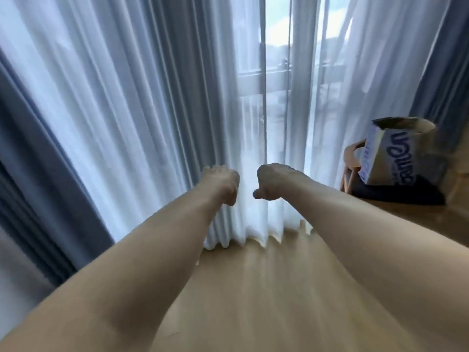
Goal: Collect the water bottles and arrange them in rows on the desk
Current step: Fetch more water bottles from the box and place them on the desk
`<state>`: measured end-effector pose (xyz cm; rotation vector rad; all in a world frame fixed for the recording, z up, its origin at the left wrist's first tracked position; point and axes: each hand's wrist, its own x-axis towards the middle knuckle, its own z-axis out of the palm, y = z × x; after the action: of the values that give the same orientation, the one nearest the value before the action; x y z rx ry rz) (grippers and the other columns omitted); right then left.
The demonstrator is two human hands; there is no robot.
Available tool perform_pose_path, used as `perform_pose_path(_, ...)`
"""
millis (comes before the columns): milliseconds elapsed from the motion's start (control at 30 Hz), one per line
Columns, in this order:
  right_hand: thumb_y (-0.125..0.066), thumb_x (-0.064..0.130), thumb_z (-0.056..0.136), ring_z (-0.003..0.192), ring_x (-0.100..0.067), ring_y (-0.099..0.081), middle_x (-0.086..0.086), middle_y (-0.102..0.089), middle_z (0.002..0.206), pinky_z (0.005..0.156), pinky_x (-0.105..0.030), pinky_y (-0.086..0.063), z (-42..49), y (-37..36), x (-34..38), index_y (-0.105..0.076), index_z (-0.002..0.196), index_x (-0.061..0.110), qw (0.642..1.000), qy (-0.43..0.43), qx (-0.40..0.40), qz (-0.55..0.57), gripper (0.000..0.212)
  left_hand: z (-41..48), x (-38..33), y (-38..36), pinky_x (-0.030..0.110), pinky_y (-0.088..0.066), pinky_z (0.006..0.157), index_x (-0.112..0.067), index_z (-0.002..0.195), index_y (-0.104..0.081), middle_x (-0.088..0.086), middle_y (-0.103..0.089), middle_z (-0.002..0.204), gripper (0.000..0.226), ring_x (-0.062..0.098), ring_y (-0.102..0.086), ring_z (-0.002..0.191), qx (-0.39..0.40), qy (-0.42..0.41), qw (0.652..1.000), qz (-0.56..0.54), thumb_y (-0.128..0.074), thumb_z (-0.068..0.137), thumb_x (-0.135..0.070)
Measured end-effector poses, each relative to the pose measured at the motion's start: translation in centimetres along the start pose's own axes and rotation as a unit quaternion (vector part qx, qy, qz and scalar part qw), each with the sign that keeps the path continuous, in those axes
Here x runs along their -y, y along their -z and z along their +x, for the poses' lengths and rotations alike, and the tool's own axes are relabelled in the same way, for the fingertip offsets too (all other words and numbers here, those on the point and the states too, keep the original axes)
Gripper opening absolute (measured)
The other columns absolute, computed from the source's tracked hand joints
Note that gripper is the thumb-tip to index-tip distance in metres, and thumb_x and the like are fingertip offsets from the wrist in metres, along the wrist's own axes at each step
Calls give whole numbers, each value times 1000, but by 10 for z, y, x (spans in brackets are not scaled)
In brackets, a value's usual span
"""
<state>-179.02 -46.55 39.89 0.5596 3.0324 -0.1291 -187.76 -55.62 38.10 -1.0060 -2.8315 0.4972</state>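
Note:
No water bottle is in view. Both my bare arms stretch forward over the wooden floor [253, 288] toward a white sheer curtain [152, 110]. My left hand [222, 184] and my right hand [272, 182] hang side by side just in front of the curtain, a small gap between them. I see the backs of both hands, with the fingers drooping loosely away from me and mostly hidden. Nothing shows in either hand. The right thumb sticks out to the left.
A brown paper bag [396, 153] with blue lettering stands on a dark-cushioned wooden chair [396, 194] at the right. Grey-blue drapes [38, 161] hang at the far left and far right. A window [276, 59] shows through the curtain gap.

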Motion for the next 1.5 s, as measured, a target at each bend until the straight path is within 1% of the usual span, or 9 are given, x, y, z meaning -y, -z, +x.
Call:
perform_pose_path(100,-56,29,92,74,-23,-49,-2,-50,85,57,-28,-37,12,-5,-67,-40,72,12,997,-80,14,1,31,37,-61,15,32,-34,91,-20,99,-50,5,-53,117,20,24,-50,113,-25,-60,998,-8,-64,86,-25)
perform_pose_path(233,-56,27,92,73,-22,-50,-2,-47,76,52,-27,-35,21,-7,-145,-39,71,13,988,-151,18,9,30,84,-132,33,31,-30,84,-16,81,-43,3,-47,100,20,23,-45,97,-47,-123,991,-14,-63,84,-19)
perform_pose_path(400,-57,32,93,97,-27,-57,-8,-56,109,72,-31,-45,35,5,-232,-55,110,9,976,-217,8,2,29,149,-212,63,32,-30,84,-18,69,-36,4,-43,92,32,23,-43,92,-72,-193,978,-28,-65,82,-16)
perform_pose_path(567,-56,31,95,118,-33,-52,-15,-50,133,90,-38,-45,60,30,-312,-35,142,5,959,-283,-14,28,57,217,-281,101,34,-34,88,-14,100,-51,6,-46,106,26,24,-48,102,-88,-265,960,-31,-68,80,-18)
perform_pose_path(667,-58,31,94,101,-29,-55,-12,-56,113,78,-35,-44,72,39,-362,-51,120,6,951,-307,-16,34,37,254,-322,123,37,-36,94,-15,106,-52,6,-48,113,29,26,-48,114,-103,-297,949,-28,-69,83,-20)
perform_pose_path(767,-59,32,93,87,-27,-51,-9,-51,98,72,-33,-42,79,37,-412,-47,99,10,943,-329,-3,49,25,286,-369,136,39,-36,99,-14,115,-54,9,-54,119,39,28,-48,118,-100,-319,942,-25,-72,81,-24)
perform_pose_path(1100,-60,33,92,89,-28,-52,-7,-50,94,70,-33,-41,116,35,-599,-45,93,12,938,-343,4,45,26,371,-540,178,40,-38,97,-15,106,-54,10,-55,113,34,28,-51,109,-99,-346,933,-24,-72,79,-24)
perform_pose_path(1300,-59,31,93,91,-26,-51,-7,-52,100,72,-33,-43,131,57,-708,-55,114,9,942,-335,6,33,31,418,-624,213,38,-39,92,-13,118,-56,11,-55,116,42,29,-51,112,-98,-339,935,-36,-71,83,-28)
perform_pose_path(1500,-57,31,94,88,-25,-49,-7,-51,99,69,-33,-39,167,58,-781,-49,100,11,951,-305,24,44,22,481,-675,223,40,-39,97,-14,118,-57,10,-56,118,43,27,-49,113,-74,-311,947,-35,-74,81,-31)
